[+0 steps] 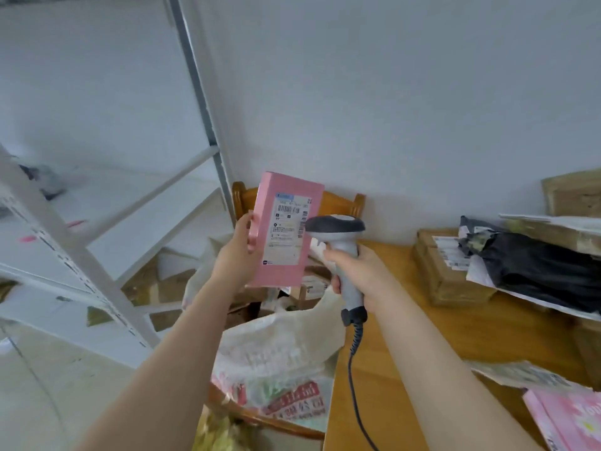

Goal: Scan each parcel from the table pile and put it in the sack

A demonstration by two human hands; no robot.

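The parcel [280, 274], a flat pink box, is held upright in the air above the sack [276, 346], well clear of the table [406, 353]. Its white label [290, 230], with barcodes, faces the camera. The left hand [239, 252] grips the parcel by its left edge, thumb on the front edge, fingers hidden behind the box. The right hand [357, 271] is closed round the handle of the scanner [338, 226], index finger at the trigger. The scanner head sits just beside the parcel's right edge, level with the label; whether the two touch cannot be told. A coiled cable [353, 369] hangs from the base of the handle and runs down across the table. The sack is white woven material with red print, mouth open, and several parcels lie inside. It rests on a wooden chair [341, 203] standing against the wall. The table, to the right, carries the pile: a cardboard box [445, 271] with labels, a black bag [536, 268] just beside it, and a pink bag [566, 418] at the near corner. A white shelf rack [97, 255] stands to the left.
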